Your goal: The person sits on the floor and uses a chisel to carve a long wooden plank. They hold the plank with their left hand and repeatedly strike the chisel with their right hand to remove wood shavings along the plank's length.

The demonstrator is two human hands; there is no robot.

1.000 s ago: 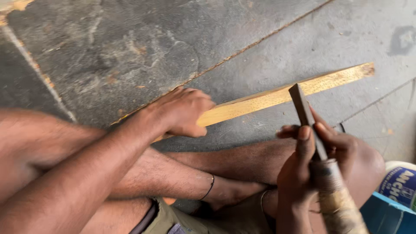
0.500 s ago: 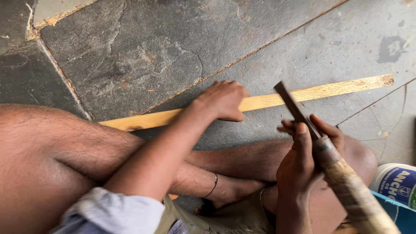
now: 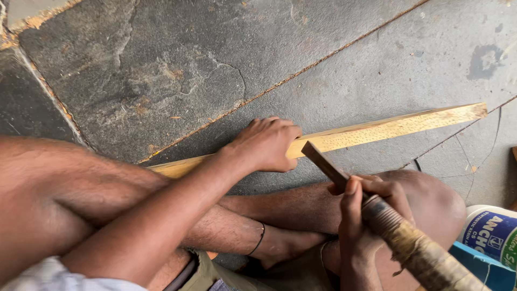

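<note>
Fingers (image 3: 280, 132) of left hand (image 3: 266, 145) clamp the wooden strip (image 3: 388, 128); I see right hand's (image 3: 369, 202) gripped chisel (image 3: 328, 167) has dropped beside them.

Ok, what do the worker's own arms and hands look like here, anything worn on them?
Both hands are bare, with no gloves, rings or wristwatch visible. The left hand leads back along a bare forearm to a pale, light-coloured sleeve pushed up near the elbow. The right hand has short, plain nails; its wrist and forearm are mostly out of frame, so any sleeve there cannot be seen.
</note>
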